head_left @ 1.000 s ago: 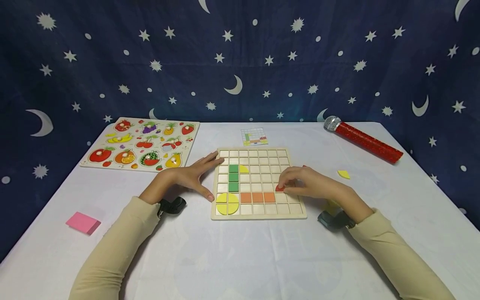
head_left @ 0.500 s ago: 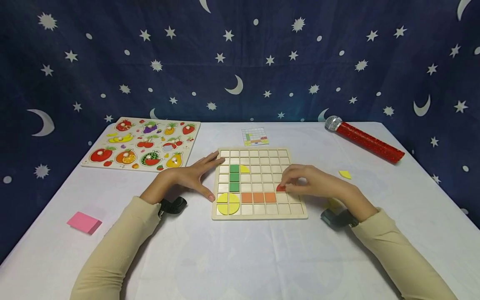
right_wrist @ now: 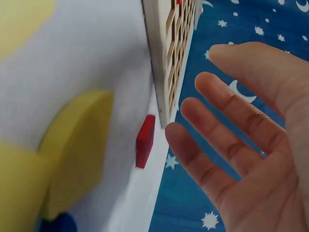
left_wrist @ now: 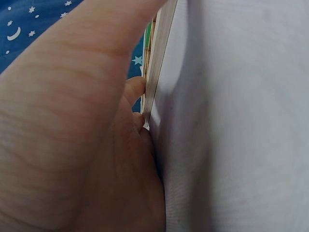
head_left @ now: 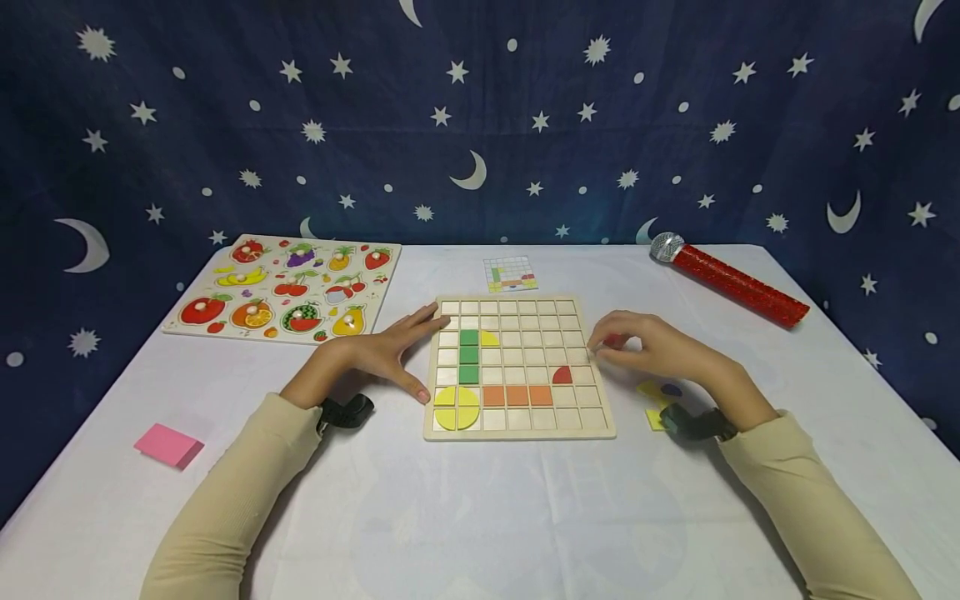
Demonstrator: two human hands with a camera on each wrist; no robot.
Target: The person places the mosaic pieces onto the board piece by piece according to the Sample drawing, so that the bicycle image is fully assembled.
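Note:
My left hand (head_left: pixel 382 350) rests with spread fingers along the left edge of the wooden grid board (head_left: pixel 525 424). A red quarter-circle tile (head_left: pixel 562 376) lies in a cell toward the board's right side. Just past the right edge hovers my right hand (head_left: pixel 651 346), fingers loosely bent and holding nothing. Another red tile (right_wrist: pixel 145 141) lies on the table below it in the right wrist view. On the board sit green squares (head_left: pixel 468 355), orange squares (head_left: pixel 517 395), a yellow circle of quarter tiles (head_left: pixel 456 407) and a single yellow quarter tile (head_left: pixel 490 339).
Yellow tiles (head_left: pixel 655 419) and a blue tile (head_left: pixel 671 389) lie by my right wrist, partly covered. A small pattern card (head_left: pixel 511 273) is behind the board. Around it are a fruit puzzle (head_left: pixel 281 287), a red microphone (head_left: pixel 735 283) and a pink paper pad (head_left: pixel 169 445).
My right hand has let go of the red quarter-circle tile in its cell and moved right, off the board. My left hand has stayed in place.

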